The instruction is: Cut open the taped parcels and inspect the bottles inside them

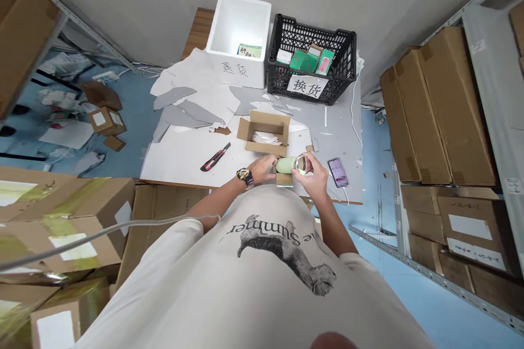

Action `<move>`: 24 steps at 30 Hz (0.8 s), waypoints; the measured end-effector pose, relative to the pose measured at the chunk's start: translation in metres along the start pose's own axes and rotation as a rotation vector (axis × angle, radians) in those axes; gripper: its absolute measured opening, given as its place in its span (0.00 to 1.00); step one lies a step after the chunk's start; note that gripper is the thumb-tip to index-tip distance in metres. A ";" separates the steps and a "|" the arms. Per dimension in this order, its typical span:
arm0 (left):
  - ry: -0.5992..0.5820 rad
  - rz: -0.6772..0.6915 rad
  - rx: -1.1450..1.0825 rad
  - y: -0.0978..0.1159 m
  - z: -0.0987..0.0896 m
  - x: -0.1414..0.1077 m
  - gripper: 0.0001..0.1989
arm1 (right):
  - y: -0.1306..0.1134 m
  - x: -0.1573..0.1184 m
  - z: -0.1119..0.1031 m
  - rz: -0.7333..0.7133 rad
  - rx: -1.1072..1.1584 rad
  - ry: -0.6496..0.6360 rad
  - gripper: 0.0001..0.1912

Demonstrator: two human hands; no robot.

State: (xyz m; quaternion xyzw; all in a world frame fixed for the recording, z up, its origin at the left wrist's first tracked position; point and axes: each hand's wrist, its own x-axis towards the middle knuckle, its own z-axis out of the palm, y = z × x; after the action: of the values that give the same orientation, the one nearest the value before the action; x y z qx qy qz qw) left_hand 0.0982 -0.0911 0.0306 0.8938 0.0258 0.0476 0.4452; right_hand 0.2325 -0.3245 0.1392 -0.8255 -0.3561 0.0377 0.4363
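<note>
A pale green bottle (285,165) with a shiny silver end lies sideways near the table's front edge, close to my shirt. My right hand (314,174) is closed around the silver end, thumb below and fingers above. My left hand (263,169), with a watch on its wrist, is closed at the bottle's other end. It grips a small cardboard box (284,179) that shows partly beneath the bottle; most of this box is hidden. Just beyond my hands stands an open cardboard carton (267,147) with white paper inside.
A red and black utility knife (215,157) lies left of my hands, a phone (338,172) to the right. Behind are a white foam box (241,68) and a black crate (342,68) holding small boxes. Torn paper (192,114) covers the back left. Stacked cartons (434,109) flank the table.
</note>
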 end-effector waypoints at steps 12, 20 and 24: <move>0.041 -0.110 -0.053 0.001 0.002 -0.003 0.25 | -0.008 0.052 0.011 -0.234 -0.144 -0.767 0.28; 0.047 -0.132 -0.110 0.002 0.007 0.001 0.24 | 0.023 0.070 0.021 -0.300 -0.186 -0.967 0.36; 0.061 -0.122 -0.151 0.003 0.008 -0.002 0.22 | 0.034 0.069 0.030 -0.291 -0.188 -0.936 0.32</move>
State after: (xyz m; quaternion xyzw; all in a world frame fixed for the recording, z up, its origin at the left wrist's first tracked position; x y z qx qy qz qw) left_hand 0.0973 -0.0995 0.0278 0.8527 0.0901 0.0492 0.5122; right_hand 0.2917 -0.2735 0.1124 -0.6976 -0.6270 0.3107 0.1541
